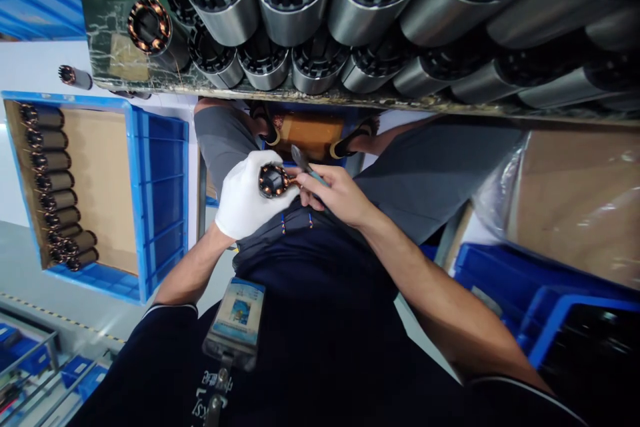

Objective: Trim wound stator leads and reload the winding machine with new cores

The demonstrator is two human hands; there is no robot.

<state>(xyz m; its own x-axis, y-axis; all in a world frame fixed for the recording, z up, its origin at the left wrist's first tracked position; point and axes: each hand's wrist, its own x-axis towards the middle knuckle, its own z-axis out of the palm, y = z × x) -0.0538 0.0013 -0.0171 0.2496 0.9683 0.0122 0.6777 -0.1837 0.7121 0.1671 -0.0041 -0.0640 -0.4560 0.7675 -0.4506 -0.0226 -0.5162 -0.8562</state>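
My left hand [246,195], in a white glove, is wrapped round a motor stator [273,181] above my lap. The stator's open end faces up, showing black insulation and copper windings round its rim. Bare and ungloved, my right hand [336,192] is closed on a small hand tool [303,160] with a grey metal head and a teal handle, possibly pliers or cutters. Its fingers meet copper wire at the stator's right side. How they grip that wire is partly hidden.
Several silver stator cores [315,73] line the bench edge ahead. A copper-wound stator [150,27] stands at the bench's left, its wire running upward. A blue crate [163,187] on the left holds a row of wound stators. Blue bins [480,273] and a plastic-wrapped carton [580,200] are at right.
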